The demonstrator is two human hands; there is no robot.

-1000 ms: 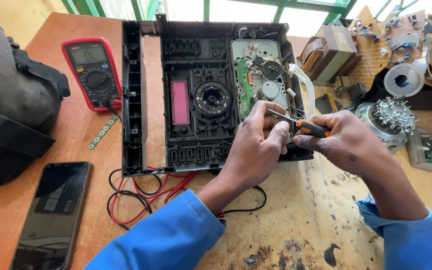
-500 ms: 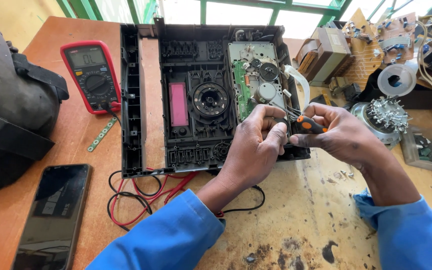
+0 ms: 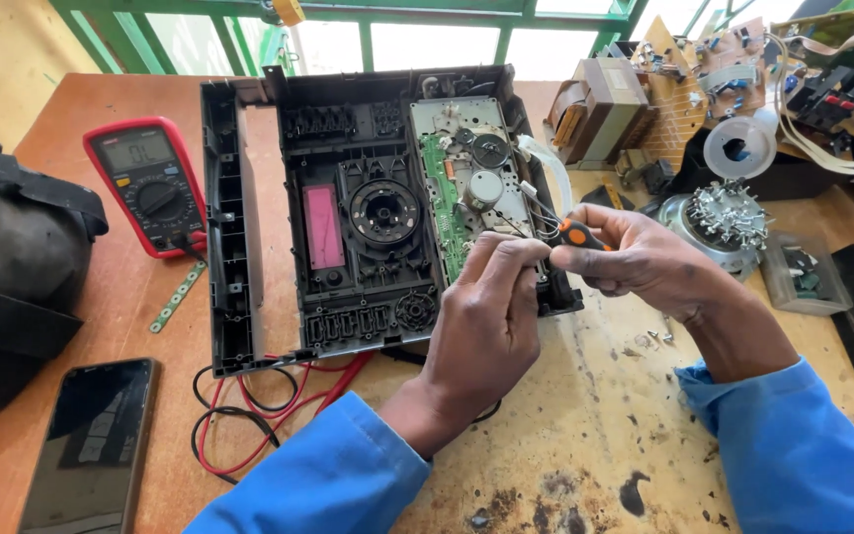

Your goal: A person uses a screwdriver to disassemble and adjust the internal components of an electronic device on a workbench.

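gripping an orange screwdriver (image 3: 577, 235), the right hand (image 3: 644, 262) works beside the pinching left hand (image 3: 481, 326) over the opened player (image 3: 368, 208).

Bright window daylight; sharp, soft-shadowed

This was an electronics repair workshop. The surface (image 3: 585, 435) was worn wood, stained and scorched in spots. An opened black player (image 3: 378, 208) lay on it with its green board and mechanism bared. A red multimeter (image 3: 145, 183) sat to the left, its red and black leads (image 3: 249, 415) coiled near. To the far right lay loose circuit boards (image 3: 684, 89), a transformer (image 3: 595, 104) and a stripped motor (image 3: 728, 222).
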